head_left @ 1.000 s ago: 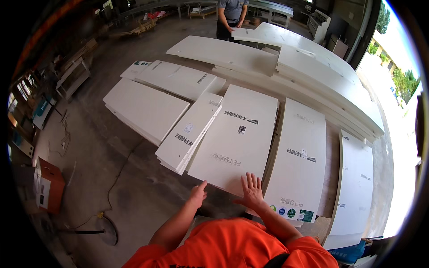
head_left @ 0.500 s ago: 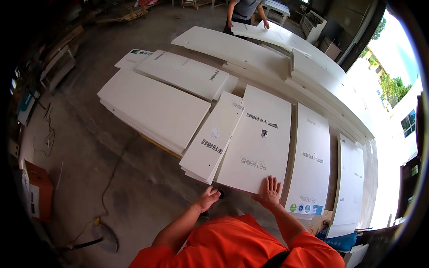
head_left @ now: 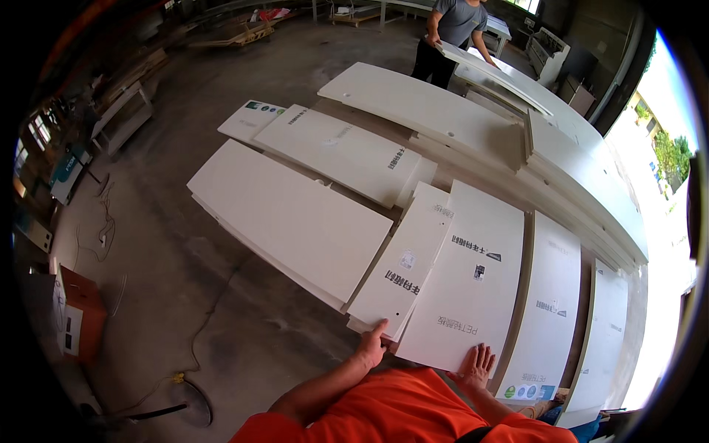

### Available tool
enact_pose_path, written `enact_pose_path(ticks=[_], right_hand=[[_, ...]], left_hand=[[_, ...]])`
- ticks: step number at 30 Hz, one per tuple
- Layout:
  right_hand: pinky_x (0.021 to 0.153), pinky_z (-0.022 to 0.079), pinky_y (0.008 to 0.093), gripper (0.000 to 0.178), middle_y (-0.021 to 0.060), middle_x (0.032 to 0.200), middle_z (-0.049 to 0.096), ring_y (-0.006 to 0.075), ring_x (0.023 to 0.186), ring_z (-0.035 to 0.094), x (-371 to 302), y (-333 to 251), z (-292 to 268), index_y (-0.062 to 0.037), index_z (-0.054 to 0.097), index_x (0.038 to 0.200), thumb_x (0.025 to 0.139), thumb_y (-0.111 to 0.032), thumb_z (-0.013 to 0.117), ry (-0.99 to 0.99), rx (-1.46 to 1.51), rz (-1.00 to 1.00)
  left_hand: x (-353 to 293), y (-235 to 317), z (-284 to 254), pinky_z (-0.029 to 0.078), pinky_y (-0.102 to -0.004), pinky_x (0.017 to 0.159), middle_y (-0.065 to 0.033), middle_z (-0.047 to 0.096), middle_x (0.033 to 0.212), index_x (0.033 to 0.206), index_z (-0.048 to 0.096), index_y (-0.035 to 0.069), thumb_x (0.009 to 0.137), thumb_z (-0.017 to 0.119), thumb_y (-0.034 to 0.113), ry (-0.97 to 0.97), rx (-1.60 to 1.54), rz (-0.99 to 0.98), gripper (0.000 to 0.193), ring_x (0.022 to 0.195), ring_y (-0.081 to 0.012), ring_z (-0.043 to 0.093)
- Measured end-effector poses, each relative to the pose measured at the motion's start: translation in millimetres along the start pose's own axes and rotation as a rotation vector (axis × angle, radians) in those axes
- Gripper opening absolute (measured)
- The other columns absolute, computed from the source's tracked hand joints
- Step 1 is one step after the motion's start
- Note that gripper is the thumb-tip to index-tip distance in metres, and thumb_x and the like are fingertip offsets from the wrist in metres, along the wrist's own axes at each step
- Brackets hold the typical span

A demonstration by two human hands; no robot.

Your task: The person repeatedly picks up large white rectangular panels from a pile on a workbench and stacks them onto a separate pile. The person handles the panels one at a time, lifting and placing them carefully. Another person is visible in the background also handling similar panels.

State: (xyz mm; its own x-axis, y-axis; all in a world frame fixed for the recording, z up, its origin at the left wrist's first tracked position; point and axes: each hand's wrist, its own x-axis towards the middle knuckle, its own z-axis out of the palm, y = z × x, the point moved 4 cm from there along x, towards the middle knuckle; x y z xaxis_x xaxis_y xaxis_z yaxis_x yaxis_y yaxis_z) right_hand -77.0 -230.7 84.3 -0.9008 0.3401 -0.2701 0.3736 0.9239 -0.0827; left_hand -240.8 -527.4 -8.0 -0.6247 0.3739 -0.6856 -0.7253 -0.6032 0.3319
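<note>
My left hand [head_left: 372, 347] grips the near end of a narrow white panel [head_left: 402, 277], with its thumb over the edge; the fingers underneath are partly hidden. This panel lies on a small stack and has dark print, a round pale sticker and small holes. My right hand [head_left: 475, 367] lies flat, fingers spread, on the near end of a wider white panel [head_left: 473, 295] just to the right. That wider panel carries print and a small dark label.
A large white panel stack [head_left: 288, 221] lies left, a printed panel [head_left: 543, 295] right. Across the long stacks, a co-worker [head_left: 459, 33] holds a raised panel [head_left: 495, 74]. An orange-brown box [head_left: 80, 314], floor cable [head_left: 193, 332] and round-based stand [head_left: 193, 406] are at left.
My left hand has gone from free air to the narrow panel's near end. My right hand stays on the wider panel. The co-worker's panel is lifted higher. The whole view has shifted.
</note>
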Motion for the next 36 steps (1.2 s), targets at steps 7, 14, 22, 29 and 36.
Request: enact_pose_path(ticks=[7, 14, 22, 29, 36], right_hand=[[0.125, 0.002, 0.0538, 0.120, 0.0259, 0.164, 0.018, 0.0433, 0.154, 0.008, 6.5, -12.6, -17.2, 0.0032, 0.025, 0.155, 0.073, -0.070, 0.072, -0.001, 0.147, 0.073], [0.119, 0.022, 0.0550, 0.093, 0.0301, 0.159, 0.028, 0.0468, 0.147, 0.027, 52.2, -118.4, -31.0, 0.0046, 0.030, 0.152, 0.087, -0.046, 0.073, 0.281, 0.379, 0.089], [0.108, 0.043, 0.0477, 0.070, 0.0265, 0.144, 0.050, 0.0422, 0.131, 0.052, 171.6, -336.7, -131.7, 0.0026, 0.041, 0.147, 0.090, -0.022, 0.074, 0.718, 0.788, -0.073], [0.104, 0.048, 0.0407, 0.072, 0.0245, 0.135, 0.060, 0.0349, 0.125, 0.060, 376.3, -430.6, -162.3, 0.0064, 0.047, 0.142, 0.091, -0.038, 0.072, 0.162, 1.013, 0.179], [0.104, 0.051, 0.0404, 0.081, 0.0268, 0.128, 0.063, 0.0334, 0.121, 0.063, 539.9, -401.2, -60.9, 0.0102, 0.045, 0.133, 0.076, -0.035, 0.081, -0.067, 0.845, 0.683]], left_hand=[[-38.2, 52.6, -87.1, 0.045, -0.0466, 0.100, -0.0108, 0.059, 0.127, 0.130, 0.055, 0.007, 0.091, 0.073, 0.043, -0.009, 0.418, -0.243, 0.056, 0.118, -0.0269, 0.058], [-59.0, 191.3, -156.1, 0.049, -0.0398, 0.096, -0.0115, 0.065, 0.122, 0.125, 0.057, 0.006, 0.100, 0.062, 0.032, 0.302, 0.345, -0.180, 0.036, 0.114, -0.0285, 0.064], [-37.3, 355.6, -129.3, 0.055, -0.0385, 0.091, -0.0142, 0.070, 0.113, 0.115, 0.063, 0.001, 0.104, 0.055, 0.023, -0.093, 0.657, -0.176, 0.026, 0.102, -0.0253, 0.069], [-43.3, 456.0, -71.9, 0.053, -0.0362, 0.091, -0.0148, 0.073, 0.104, 0.105, 0.068, -0.002, 0.105, 0.052, 0.019, -0.331, 0.730, -0.114, 0.026, 0.096, -0.0231, 0.070], [-58.2, 495.7, -42.0, 0.054, -0.0407, 0.089, -0.0170, 0.071, 0.101, 0.110, 0.061, -0.003, 0.104, 0.048, 0.018, -0.138, 0.655, 0.053, 0.025, 0.094, -0.0269, 0.069]])
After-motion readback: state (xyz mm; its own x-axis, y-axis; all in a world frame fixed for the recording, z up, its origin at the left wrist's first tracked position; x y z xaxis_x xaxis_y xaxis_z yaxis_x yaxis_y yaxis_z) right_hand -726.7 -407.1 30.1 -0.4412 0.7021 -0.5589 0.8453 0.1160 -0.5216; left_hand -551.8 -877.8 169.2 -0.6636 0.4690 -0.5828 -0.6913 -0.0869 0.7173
